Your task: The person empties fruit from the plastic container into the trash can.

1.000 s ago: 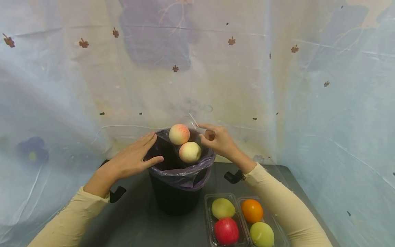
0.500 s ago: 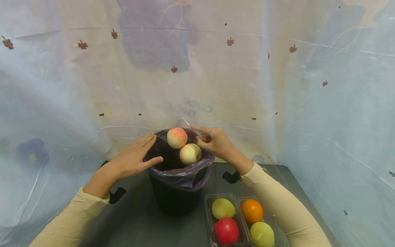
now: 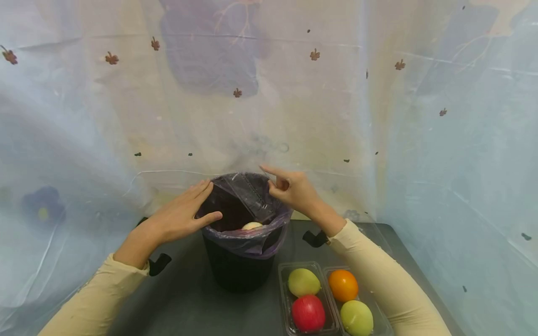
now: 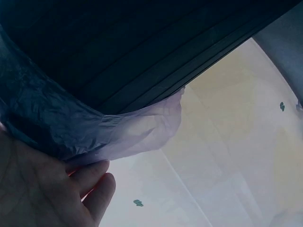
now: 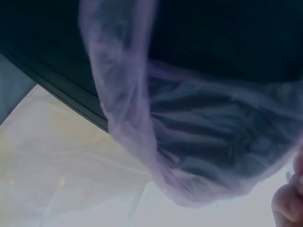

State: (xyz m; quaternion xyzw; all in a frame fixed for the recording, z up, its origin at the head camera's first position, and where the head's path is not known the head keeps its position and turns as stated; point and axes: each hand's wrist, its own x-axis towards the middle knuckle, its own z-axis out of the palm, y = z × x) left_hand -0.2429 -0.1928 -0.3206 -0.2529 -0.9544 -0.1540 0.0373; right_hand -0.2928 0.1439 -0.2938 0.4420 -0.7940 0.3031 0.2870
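A black trash can [image 3: 237,266] stands on the dark table, lined with a purple trash bag [image 3: 245,242] folded over its rim. My left hand [image 3: 178,214] rests along the can's left rim, fingers straight and thumb apart. At the right rim, my right hand [image 3: 296,189] pinches a see-through plastic tray [image 3: 252,193] between index finger and thumb; the tray slopes down into the can. Low inside, part of a pale peach [image 3: 252,226] shows. Both wrist views show mostly the can's wall and bag; the fingers of the right hand barely enter the right wrist view.
Two clear trays stand on the table [image 3: 168,308] at front right. One bears a green fruit [image 3: 304,282] and a red apple [image 3: 308,313]; the other an orange [image 3: 343,285] and a green fruit [image 3: 357,318]. A patterned plastic curtain [image 3: 294,112] hangs behind and beside the table.
Two peaches have dropped from the tilted tray into the can, one now mostly hidden and the other out of sight. The right hand has shifted slightly; the left hand keeps its place.
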